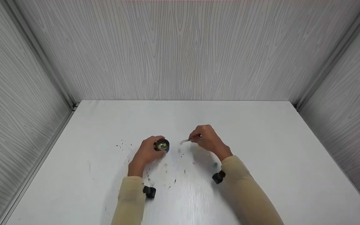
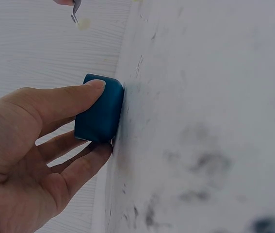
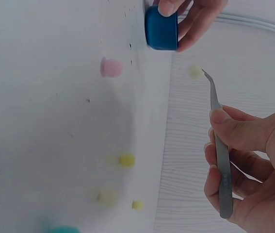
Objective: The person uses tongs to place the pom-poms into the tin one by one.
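My left hand [image 1: 145,153] grips a small blue cup [image 2: 101,109] between thumb and fingers and keeps it upright on the white table. From above, the cup looks dark, with small yellowish-green bits [image 1: 162,145] inside. To its right, my right hand [image 1: 209,139] pinches a pair of grey bent-tip tweezers [image 3: 223,170] near the middle of their length. At the tweezers' tip is a pale yellow little ball [image 3: 195,72], held above the table and apart from the cup.
Loose on the table [image 1: 255,125] lie a pink ball [image 3: 112,68], a yellow ball [image 3: 127,160], a pale yellow one [image 3: 108,198], a smaller yellow one [image 3: 137,205] and a teal one [image 1: 215,164]. Dark specks mark the surface. Wood-grain panels [image 1: 180,50] enclose the back and sides.
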